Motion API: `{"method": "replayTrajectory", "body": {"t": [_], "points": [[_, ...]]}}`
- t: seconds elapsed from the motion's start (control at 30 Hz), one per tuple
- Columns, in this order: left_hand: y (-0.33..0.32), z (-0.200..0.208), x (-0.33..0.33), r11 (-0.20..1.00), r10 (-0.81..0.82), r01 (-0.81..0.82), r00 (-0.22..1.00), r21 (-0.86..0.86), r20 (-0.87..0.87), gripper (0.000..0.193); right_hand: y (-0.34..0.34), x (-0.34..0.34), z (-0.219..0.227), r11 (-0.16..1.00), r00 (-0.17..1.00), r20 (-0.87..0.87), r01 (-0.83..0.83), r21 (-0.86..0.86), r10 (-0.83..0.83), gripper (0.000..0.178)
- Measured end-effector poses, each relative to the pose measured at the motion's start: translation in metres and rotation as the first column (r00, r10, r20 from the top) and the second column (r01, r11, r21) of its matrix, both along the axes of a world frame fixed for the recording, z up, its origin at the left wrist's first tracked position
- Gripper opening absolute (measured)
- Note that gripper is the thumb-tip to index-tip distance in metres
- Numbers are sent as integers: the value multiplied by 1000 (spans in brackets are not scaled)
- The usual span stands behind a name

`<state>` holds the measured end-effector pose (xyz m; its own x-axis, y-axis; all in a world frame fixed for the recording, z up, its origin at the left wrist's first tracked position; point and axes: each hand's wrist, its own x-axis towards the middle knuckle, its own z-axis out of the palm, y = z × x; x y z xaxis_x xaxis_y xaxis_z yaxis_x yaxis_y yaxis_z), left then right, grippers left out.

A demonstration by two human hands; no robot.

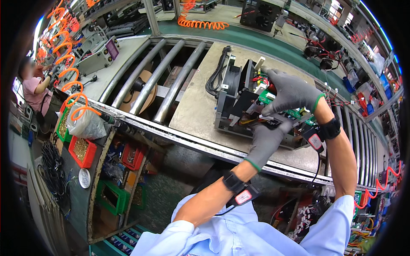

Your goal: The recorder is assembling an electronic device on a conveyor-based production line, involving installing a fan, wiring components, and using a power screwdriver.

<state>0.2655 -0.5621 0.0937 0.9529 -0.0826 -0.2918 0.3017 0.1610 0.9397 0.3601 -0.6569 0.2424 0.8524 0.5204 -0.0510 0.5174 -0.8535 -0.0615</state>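
Observation:
An open metal chassis (222, 112) with dark panels, green circuit boards (265, 97) and bundled wires inside lies in front of me. Both my hands wear grey gloves. My right hand (295, 90) reaches over the chassis from the right, thumb and fingers spread apart above the boards, fingertips near a pale upright piece (259, 63). At the near side, my left hand (268, 140) is pushed against the chassis, its fingertips partly hidden among the parts. What the left fingers touch inside cannot be made out. A black power cord (218, 72) lies coiled beside the chassis.
The chassis rests on a flat board (192, 106) over a roller conveyor (148, 88). Left of it hang an orange coiled hose (68, 72) and a screwdriver-like tool (117, 123). Red bins (83, 151) and green bins (113, 197) hold small parts. A person (38, 87) stands far left.

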Motion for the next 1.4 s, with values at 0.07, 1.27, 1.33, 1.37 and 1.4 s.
{"method": "replayTrajectory", "body": {"t": [0.07,1.27,1.33,1.37,1.4], "points": [[24,-5,-16,969,-135,115,988,217,78,84,-4,2,-3,999,1000,14,-20,37,19,111],[90,-112,19,463,-214,-474,760,749,613,19,-17,-19,-21,996,991,121,-67,63,59,96],[95,-109,20,420,-225,-420,810,804,541,19,-14,-16,-23,990,988,135,-89,111,74,95],[96,-107,21,437,-193,-428,815,792,547,20,-10,-11,-23,992,986,151,-88,92,73,94],[99,-105,22,468,-175,-414,822,781,541,19,-7,-8,-22,990,986,146,-97,102,82,93]]}}
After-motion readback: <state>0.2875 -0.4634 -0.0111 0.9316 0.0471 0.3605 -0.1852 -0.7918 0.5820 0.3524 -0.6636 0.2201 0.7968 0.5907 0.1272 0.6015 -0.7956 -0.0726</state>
